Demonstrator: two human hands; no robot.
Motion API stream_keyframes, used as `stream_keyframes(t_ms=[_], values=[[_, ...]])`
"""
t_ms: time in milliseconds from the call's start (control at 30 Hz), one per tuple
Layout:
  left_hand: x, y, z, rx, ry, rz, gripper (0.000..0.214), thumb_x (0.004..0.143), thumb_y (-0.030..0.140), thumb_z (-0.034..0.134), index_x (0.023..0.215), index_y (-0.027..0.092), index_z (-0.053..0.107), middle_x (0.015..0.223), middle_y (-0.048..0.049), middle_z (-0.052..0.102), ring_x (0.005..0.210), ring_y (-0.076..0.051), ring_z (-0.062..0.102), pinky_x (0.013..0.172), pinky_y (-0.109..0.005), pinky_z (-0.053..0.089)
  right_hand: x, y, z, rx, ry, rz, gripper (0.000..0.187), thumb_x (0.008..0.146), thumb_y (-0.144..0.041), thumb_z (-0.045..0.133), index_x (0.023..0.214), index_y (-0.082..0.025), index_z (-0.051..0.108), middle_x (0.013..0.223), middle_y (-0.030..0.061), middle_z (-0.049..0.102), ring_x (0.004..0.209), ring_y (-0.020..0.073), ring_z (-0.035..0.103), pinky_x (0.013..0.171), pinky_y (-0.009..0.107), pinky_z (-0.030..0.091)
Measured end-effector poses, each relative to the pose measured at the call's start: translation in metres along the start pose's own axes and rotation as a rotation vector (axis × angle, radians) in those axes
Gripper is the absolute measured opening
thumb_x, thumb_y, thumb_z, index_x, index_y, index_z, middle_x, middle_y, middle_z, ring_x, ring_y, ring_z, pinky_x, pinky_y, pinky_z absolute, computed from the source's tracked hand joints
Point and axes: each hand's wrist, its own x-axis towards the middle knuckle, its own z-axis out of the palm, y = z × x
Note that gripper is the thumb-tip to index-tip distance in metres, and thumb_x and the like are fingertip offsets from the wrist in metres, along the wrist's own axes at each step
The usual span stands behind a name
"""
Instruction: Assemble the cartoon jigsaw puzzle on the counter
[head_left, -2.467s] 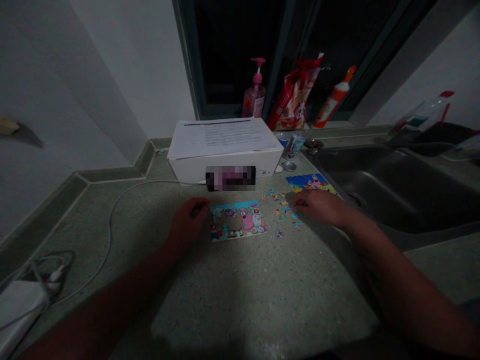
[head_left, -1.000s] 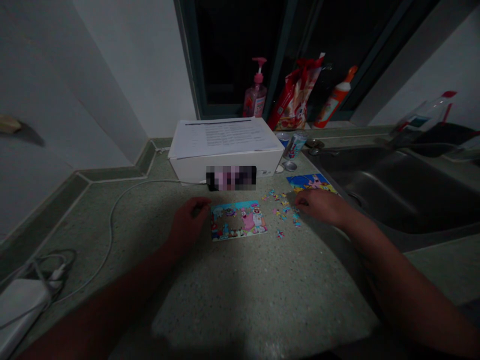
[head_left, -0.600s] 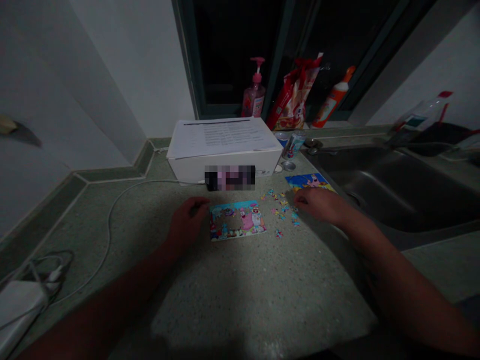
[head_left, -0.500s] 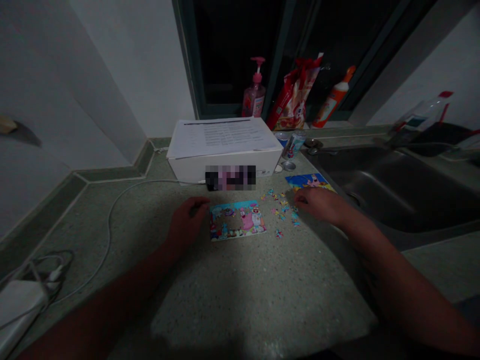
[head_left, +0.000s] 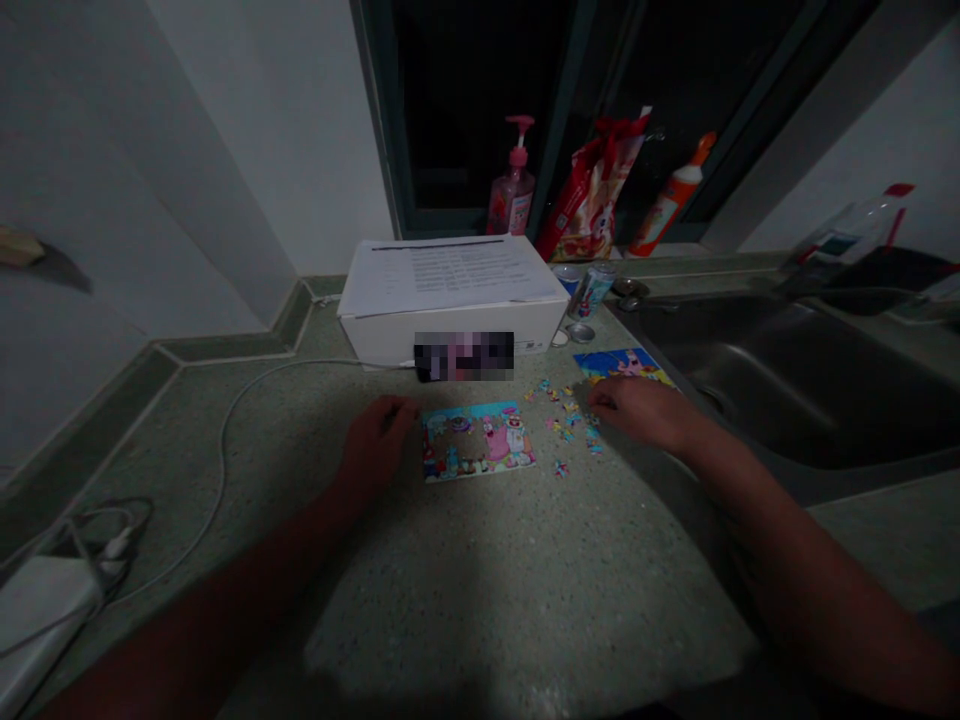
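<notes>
A small colourful jigsaw board (head_left: 478, 441) lies on the speckled green counter (head_left: 465, 580), partly filled, with a bare brown patch in its left half. My left hand (head_left: 375, 446) rests at the board's left edge, fingers curled loosely against it. Loose puzzle pieces (head_left: 564, 420) are scattered to the right of the board. My right hand (head_left: 637, 408) lies palm down among those pieces, fingertips bent onto them; what they pinch is too dim to make out. A printed picture card (head_left: 619, 363) sits just beyond that hand.
A white box (head_left: 450, 330) topped with printed paper stands behind the board. A steel sink (head_left: 795, 380) is at the right. A pink soap pump (head_left: 511, 192), a red bag (head_left: 592, 195) and an orange bottle (head_left: 672, 200) line the sill. A white charger (head_left: 41, 610) with cables lies at left.
Hardly anything has moved. My right hand's fingertips have shifted slightly among the loose pieces; my left hand stays at the board's edge.
</notes>
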Motion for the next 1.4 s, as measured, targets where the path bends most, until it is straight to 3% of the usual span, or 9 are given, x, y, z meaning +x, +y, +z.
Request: stream_keyframes(t_ms=[233, 600, 867, 967, 1167, 1400], values=[[-0.001, 0.002, -0.001, 0.054, -0.022, 0.052, 0.036, 0.092, 0.049, 0.048, 0.067, 0.024, 0.058, 0.075, -0.0042, 0.063, 0.076, -0.024, 0.061, 0.077, -0.038, 0.049, 0.0, 0.003, 0.003, 0.007, -0.012, 0.001, 0.025, 0.096, -0.021, 0.054, 0.1, -0.022, 0.079, 0.103, 0.0095, 0.08, 0.094, 0.027, 0.073, 0.078, 0.034, 0.048], [-0.001, 0.001, 0.0, 0.074, -0.017, 0.03, 0.041, 0.088, 0.054, 0.049, 0.064, 0.023, 0.059, 0.068, -0.0021, 0.064, 0.069, -0.021, 0.059, 0.068, -0.034, 0.045, 0.0, 0.008, 0.001, 0.026, -0.054, -0.058, 0.029, 0.097, -0.021, 0.052, 0.106, -0.022, 0.079, 0.109, 0.0089, 0.08, 0.1, 0.0271, 0.074, 0.086, 0.036, 0.053], [-0.002, 0.002, -0.001, 0.072, -0.021, 0.038, 0.04, 0.089, 0.053, 0.05, 0.066, 0.023, 0.062, 0.069, -0.0025, 0.066, 0.069, -0.021, 0.061, 0.071, -0.034, 0.049, 0.003, -0.03, 0.005, -0.02, 0.172, -0.113, 0.039, 0.106, -0.02, 0.045, 0.134, -0.022, 0.073, 0.125, 0.0137, 0.072, 0.113, 0.0276, 0.069, 0.101, 0.038, 0.051], [-0.002, 0.001, -0.001, 0.078, -0.023, 0.044, 0.04, 0.089, 0.053, 0.049, 0.066, 0.023, 0.062, 0.069, -0.0025, 0.065, 0.07, -0.021, 0.061, 0.071, -0.034, 0.048, 0.006, -0.041, 0.009, -0.014, 0.238, -0.159, 0.038, 0.108, -0.023, 0.045, 0.133, -0.02, 0.073, 0.126, 0.017, 0.07, 0.115, 0.0297, 0.067, 0.102, 0.042, 0.052], [-0.001, 0.001, 0.0, 0.06, -0.031, 0.036, 0.04, 0.088, 0.054, 0.048, 0.066, 0.023, 0.061, 0.068, -0.0019, 0.063, 0.069, -0.021, 0.059, 0.069, -0.034, 0.045, 0.018, -0.052, 0.028, -0.021, 0.381, -0.241, 0.036, 0.107, -0.025, 0.051, 0.135, -0.019, 0.073, 0.15, 0.0195, 0.058, 0.139, 0.035, 0.055, 0.113, 0.051, 0.048], [-0.002, 0.001, 0.0, 0.046, -0.032, 0.037, 0.039, 0.09, 0.053, 0.049, 0.067, 0.024, 0.062, 0.069, -0.0021, 0.063, 0.07, -0.021, 0.058, 0.072, -0.035, 0.047, 0.027, -0.056, 0.036, -0.023, 0.418, -0.277, 0.032, 0.106, -0.025, 0.053, 0.127, -0.021, 0.076, 0.147, 0.0168, 0.063, 0.136, 0.035, 0.058, 0.114, 0.054, 0.049]])
